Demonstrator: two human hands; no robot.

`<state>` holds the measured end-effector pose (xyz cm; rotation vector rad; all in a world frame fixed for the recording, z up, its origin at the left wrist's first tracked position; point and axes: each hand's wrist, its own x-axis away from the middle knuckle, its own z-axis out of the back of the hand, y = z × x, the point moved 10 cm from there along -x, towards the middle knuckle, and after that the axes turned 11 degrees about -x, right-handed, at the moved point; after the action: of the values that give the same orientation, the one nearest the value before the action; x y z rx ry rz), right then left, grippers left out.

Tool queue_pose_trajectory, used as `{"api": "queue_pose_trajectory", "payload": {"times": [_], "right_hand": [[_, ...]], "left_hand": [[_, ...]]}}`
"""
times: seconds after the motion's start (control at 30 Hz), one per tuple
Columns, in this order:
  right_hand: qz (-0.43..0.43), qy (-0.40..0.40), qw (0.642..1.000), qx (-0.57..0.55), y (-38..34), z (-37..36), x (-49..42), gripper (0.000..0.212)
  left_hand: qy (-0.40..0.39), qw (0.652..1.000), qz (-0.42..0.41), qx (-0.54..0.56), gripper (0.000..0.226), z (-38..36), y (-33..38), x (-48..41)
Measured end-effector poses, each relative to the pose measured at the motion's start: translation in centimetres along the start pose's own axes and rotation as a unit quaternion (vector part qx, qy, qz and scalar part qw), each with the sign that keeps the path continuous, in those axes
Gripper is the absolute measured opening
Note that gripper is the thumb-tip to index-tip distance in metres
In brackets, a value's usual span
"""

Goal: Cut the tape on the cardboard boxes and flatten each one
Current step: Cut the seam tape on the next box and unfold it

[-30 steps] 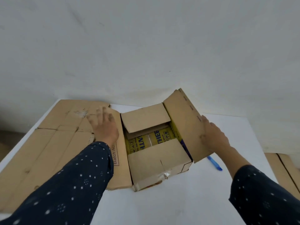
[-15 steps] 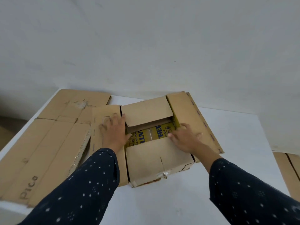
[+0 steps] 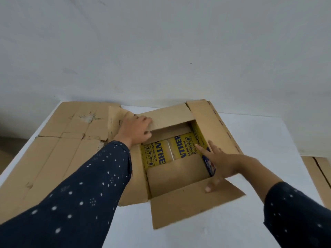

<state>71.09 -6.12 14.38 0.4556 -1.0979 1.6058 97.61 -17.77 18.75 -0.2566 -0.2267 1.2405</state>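
An open cardboard box [image 3: 180, 176] sits mid-table with all its top flaps spread outward; yellow printed panels with blue lettering show on its inside bottom. My left hand [image 3: 135, 130] grips the far flap [image 3: 168, 115] at its left corner, fingers curled over its edge. My right hand [image 3: 217, 164] is spread with straight fingers over the box's right wall, the thumb pressing on the near flap [image 3: 193, 205], which lies folded out toward me. The right flap [image 3: 213, 126] lies flat on the table.
Flattened cardboard [image 3: 53, 149] covers the left part of the white table [image 3: 268, 140]. More flat cardboard [image 3: 320, 176] lies on the floor at the right. A plain white wall stands right behind the table's far edge.
The near flap has swung out toward me and lies open. My left hand moved from the left flap to the far flap's corner. My right hand shifted to the box's right wall.
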Motion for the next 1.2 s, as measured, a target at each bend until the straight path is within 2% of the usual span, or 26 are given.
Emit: {"api": "queue_pose_trajectory", "payload": {"times": [0.07,0.17,0.23,0.27,0.3,0.37,0.47,0.53,0.63,0.73,0.8,0.83,0.9,0.97,1.07,1.13,1.2], "right_hand": [[-0.012,0.041,0.999,-0.019,-0.1,-0.8,-0.1,0.156],[-0.029,0.070,0.997,-0.031,-0.4,-1.7,-0.1,0.158],[-0.039,0.082,0.996,-0.026,-0.4,-2.0,-0.3,0.158],[-0.043,0.089,0.995,-0.025,-0.3,-2.1,-0.4,0.158],[-0.047,0.095,0.994,-0.024,-0.2,-2.1,-0.6,0.158],[-0.057,0.105,0.993,-0.017,0.0,-2.0,-0.7,0.157],[-0.079,0.118,0.990,-0.003,0.0,-1.8,-1.0,0.156],[-0.092,0.128,0.987,-0.009,-0.6,-1.6,-1.0,0.154],[-0.115,0.152,0.981,-0.033,-2.0,-1.7,-1.2,0.151],[-0.123,0.191,0.974,-0.022,-4.2,-1.4,-1.6,0.146],[-0.088,0.227,0.970,-0.010,-7.0,-0.7,-2.3,0.138],[-0.058,0.244,0.968,-0.015,-8.9,-0.4,-2.7,0.132],[0.020,0.264,0.963,-0.061,-13.4,-0.1,-3.2,0.123],[0.111,0.254,0.949,-0.152,-18.4,-0.6,-2.4,0.119],[0.173,0.212,0.935,-0.223,-23.3,-2.0,-1.2,0.114],[0.166,0.223,0.942,-0.190,-25.2,-2.8,0.0,0.108],[0.142,0.264,0.940,-0.165,-25.6,-2.1,1.6,0.092]], "left_hand": [[0.081,0.989,0.060,0.105,0.044,1.9,-2.3,-0.2],[0.194,0.929,0.205,0.238,0.034,3.9,-7.4,-0.1],[0.228,0.899,0.254,0.275,0.023,4.1,-9.4,-0.5],[0.227,0.897,0.260,0.274,0.013,4.0,-9.9,-1.1],[0.223,0.900,0.256,0.274,0.004,3.8,-10.1,-1.7],[0.193,0.917,0.244,0.250,0.018,2.5,-10.0,-3.3],[0.071,0.955,0.231,0.173,0.045,-0.1,-9.2,-4.7],[0.009,0.967,0.220,0.132,0.060,-1.3,-8.7,-4.3],[-0.023,0.978,0.198,0.064,0.072,-2.2,-8.7,-2.6],[-0.029,0.971,0.236,0.025,0.071,-2.3,-10.2,-0.2],[-0.047,0.952,0.283,0.104,0.073,-3.2,-11.5,1.8],[-0.059,0.931,0.307,0.190,0.075,-3.9,-12.1,2.8],[-0.073,0.861,0.342,0.368,0.082,-4.9,-12.7,4.3],[-0.052,0.824,0.338,0.452,0.085,-4.0,-12.8,5.1],[-0.037,0.812,0.304,0.497,0.080,-0.6,-11.5,4.4],[-0.028,0.815,0.288,0.503,0.078,2.7,-11.0,4.3],[-0.019,0.817,0.266,0.511,0.077,6.4,-10.6,4.0]]}}
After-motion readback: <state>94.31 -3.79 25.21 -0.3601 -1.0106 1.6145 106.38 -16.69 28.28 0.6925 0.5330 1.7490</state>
